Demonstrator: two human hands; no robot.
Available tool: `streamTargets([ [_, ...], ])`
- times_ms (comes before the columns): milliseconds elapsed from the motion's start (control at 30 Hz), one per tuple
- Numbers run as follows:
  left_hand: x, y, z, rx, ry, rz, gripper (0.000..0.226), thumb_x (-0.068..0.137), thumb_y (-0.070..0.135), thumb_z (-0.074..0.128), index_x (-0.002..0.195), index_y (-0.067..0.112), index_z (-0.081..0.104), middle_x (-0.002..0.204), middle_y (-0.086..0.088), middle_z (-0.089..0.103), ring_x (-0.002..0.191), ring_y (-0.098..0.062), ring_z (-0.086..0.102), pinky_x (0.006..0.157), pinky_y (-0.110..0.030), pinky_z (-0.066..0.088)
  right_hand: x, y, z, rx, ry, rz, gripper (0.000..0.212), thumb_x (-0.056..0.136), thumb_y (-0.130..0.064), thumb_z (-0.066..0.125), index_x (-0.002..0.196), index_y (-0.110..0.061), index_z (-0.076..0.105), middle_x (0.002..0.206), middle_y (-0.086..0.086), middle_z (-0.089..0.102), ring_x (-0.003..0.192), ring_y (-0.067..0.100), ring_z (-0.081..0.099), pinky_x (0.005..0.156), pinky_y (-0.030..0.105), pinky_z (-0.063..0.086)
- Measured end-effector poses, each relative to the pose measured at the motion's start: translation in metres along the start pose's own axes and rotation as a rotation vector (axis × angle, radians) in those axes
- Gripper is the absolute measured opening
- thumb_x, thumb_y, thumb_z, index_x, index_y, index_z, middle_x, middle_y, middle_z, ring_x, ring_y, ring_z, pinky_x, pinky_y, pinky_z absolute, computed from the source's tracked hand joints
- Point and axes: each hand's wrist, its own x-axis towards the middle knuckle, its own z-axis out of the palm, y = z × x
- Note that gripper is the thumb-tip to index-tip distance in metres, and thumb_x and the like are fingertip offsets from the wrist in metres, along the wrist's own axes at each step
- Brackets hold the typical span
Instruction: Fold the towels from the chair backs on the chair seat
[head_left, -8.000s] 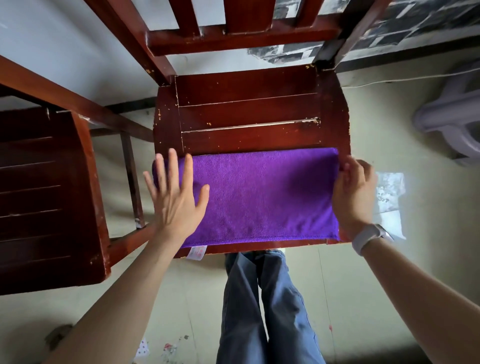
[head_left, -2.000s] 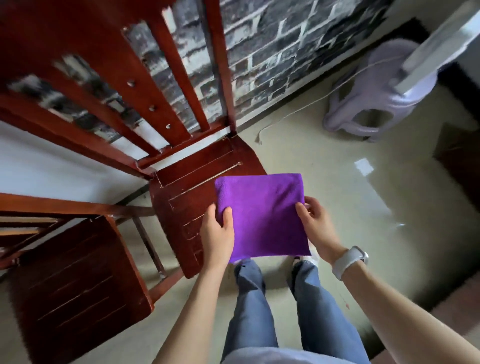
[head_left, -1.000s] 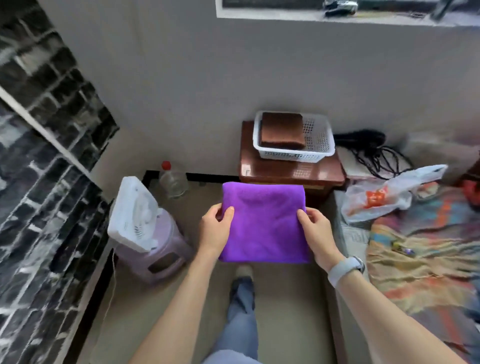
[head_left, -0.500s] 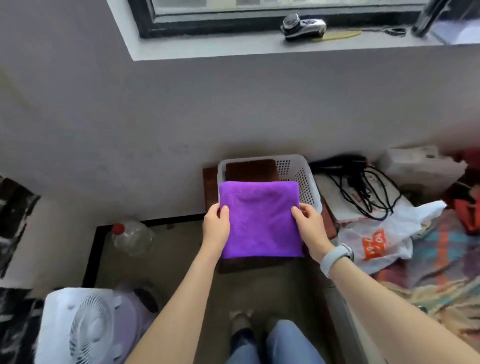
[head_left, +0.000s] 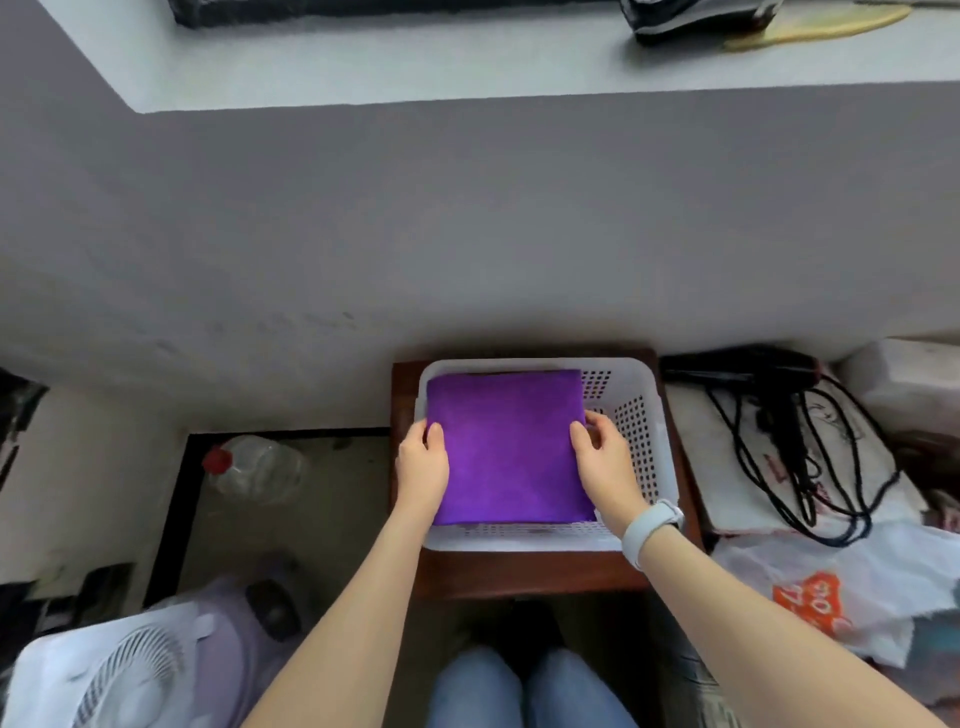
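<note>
The folded purple towel (head_left: 506, 447) lies flat in the white basket (head_left: 641, 415) on the small table (head_left: 519, 577), square between the 2 hands. Left hand (head_left: 423, 465) and right hand (head_left: 605, 467) each grip one side edge, equally near.

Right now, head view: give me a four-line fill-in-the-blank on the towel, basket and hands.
1. The folded towel is ____ in colour.
2. Both hands, left hand and right hand, hold the towel over a white perforated ____.
3. The basket sits on a dark ____ stool.
4. A pale watch is on the ____ wrist.

Missing words: purple; basket; wooden; right
</note>
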Motion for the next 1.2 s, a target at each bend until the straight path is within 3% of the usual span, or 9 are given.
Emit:
streamTargets([
  [167, -0.001, -0.001, 0.017, 0.238, 0.17, 0.096, 0.042, 0.098, 0.02, 0.036, 0.138, 0.009, 0.035, 0.139, -0.011, 0.042, 0.127, -0.026, 0.04, 0.103, -0.035, 0.034, 0.008, 0.009, 0.004, -0.21, 0.102, -0.016, 0.046, 0.094, -0.024, 0.048, 0.136, -0.01, 0.036, 0.137, 0.011, 0.039, 0.126, 0.023, 0.042, 0.103, 0.033, 0.036],
  [267, -0.011, 0.003, 0.025, 0.55, 0.275, 0.439, 0.044, 0.094, 0.019, 0.034, 0.137, 0.01, 0.037, 0.141, -0.011, 0.042, 0.13, -0.027, 0.037, 0.103, -0.038, 0.032, -0.003, 0.009, 0.008, -0.65, 0.255, -0.453, 0.044, 0.092, -0.023, 0.043, 0.134, -0.011, 0.039, 0.134, 0.014, 0.04, 0.126, 0.027, 0.037, 0.105, 0.044, 0.034],
  [367, -0.003, -0.011, 0.03, 0.824, 0.121, 0.676, 0.05, 0.091, 0.026, 0.03, 0.138, 0.01, 0.034, 0.143, -0.014, 0.041, 0.137, -0.027, 0.027, 0.112, -0.04, 0.019, 0.005, 0.016, 0.022, -1.076, 0.101, -0.803, 0.052, 0.082, -0.018, 0.035, 0.134, -0.014, 0.038, 0.141, 0.017, 0.038, 0.132, 0.03, 0.027, 0.11, 0.049, 0.018],
  [600, 0.037, -0.022, 0.034, 0.916, -0.077, 0.618, 0.059, 0.091, 0.038, 0.018, 0.144, 0.012, 0.016, 0.153, -0.012, 0.019, 0.139, -0.024, -0.001, 0.112, -0.043, 0.002, 0.049, 0.033, 0.039, -1.256, 0.035, -0.602, 0.055, 0.088, -0.039, 0.032, 0.14, -0.02, 0.033, 0.145, 0.021, 0.036, 0.134, 0.039, 0.032, 0.109, 0.05, 0.018],
  [733, 0.035, -0.026, 0.041, 1.001, -0.063, 0.604, 0.059, 0.091, 0.038, 0.025, 0.142, 0.01, 0.022, 0.149, -0.013, 0.031, 0.138, -0.026, 0.011, 0.11, -0.046, 0.015, 0.05, 0.045, 0.038, -1.222, 0.011, -0.571, 0.058, 0.09, -0.04, 0.03, 0.143, -0.019, 0.018, 0.149, 0.019, 0.027, 0.139, 0.033, 0.014, 0.115, 0.039, 0.0],
  [833, 0.036, -0.025, 0.04, 1.034, -0.056, 0.609, 0.059, 0.091, 0.039, 0.025, 0.142, 0.01, 0.022, 0.148, -0.014, 0.033, 0.138, -0.027, 0.012, 0.11, -0.046, 0.018, 0.047, 0.037, 0.038, -1.216, -0.046, -0.523, 0.058, 0.091, -0.041, 0.026, 0.143, -0.018, 0.014, 0.152, 0.017, 0.021, 0.139, 0.031, 0.006, 0.117, 0.042, 0.003],
  [1000, 0.026, 0.001, 0.027, 1.09, -0.229, 0.529, 0.06, 0.095, 0.042, 0.017, 0.146, 0.018, -0.003, 0.156, -0.008, -0.003, 0.142, -0.024, -0.014, 0.116, -0.04, -0.001, 0.032, 0.004, 0.029, -1.166, -0.172, -0.473, 0.057, 0.094, -0.037, 0.026, 0.147, -0.026, 0.008, 0.156, 0.012, -0.004, 0.144, 0.031, -0.009, 0.112, 0.037, -0.008],
  [1100, 0.018, 0.032, 0.011, 1.046, -0.241, 0.527, 0.058, 0.096, 0.034, 0.033, 0.147, 0.018, 0.01, 0.156, -0.007, 0.007, 0.144, -0.024, 0.001, 0.118, -0.042, 0.01, 0.025, -0.027, 0.017, -1.061, -0.209, -0.442, 0.05, 0.095, -0.028, 0.036, 0.144, -0.022, 0.026, 0.156, 0.011, 0.01, 0.144, 0.029, 0.005, 0.117, 0.037, 0.006],
  [1200, 0.012, 0.067, -0.007, 0.956, -0.135, 0.649, 0.048, 0.094, 0.028, 0.036, 0.14, 0.016, 0.03, 0.149, -0.006, 0.03, 0.138, -0.021, 0.023, 0.113, -0.037, 0.024, 0.019, -0.067, 0.008, -0.88, -0.126, -0.433, 0.039, 0.095, -0.023, 0.037, 0.131, -0.013, 0.046, 0.138, 0.012, 0.045, 0.13, 0.026, 0.039, 0.106, 0.034, 0.032],
])
